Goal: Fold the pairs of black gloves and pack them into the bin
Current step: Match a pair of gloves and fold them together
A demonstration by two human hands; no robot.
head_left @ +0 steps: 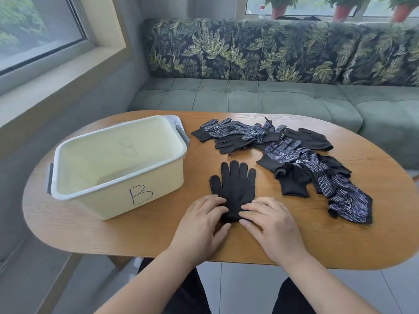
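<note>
black glove cuff: left hand, right hand pressing

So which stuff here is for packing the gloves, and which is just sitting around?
For the job:
black glove, lying flat, with the left hand and the right hand resting on its cuff
glove pile, waiting
bin marked B

Just there:
green sofa
potted plants on the windowsill

Bare table runs between bin and glove heap; bin seems empty.
</note>
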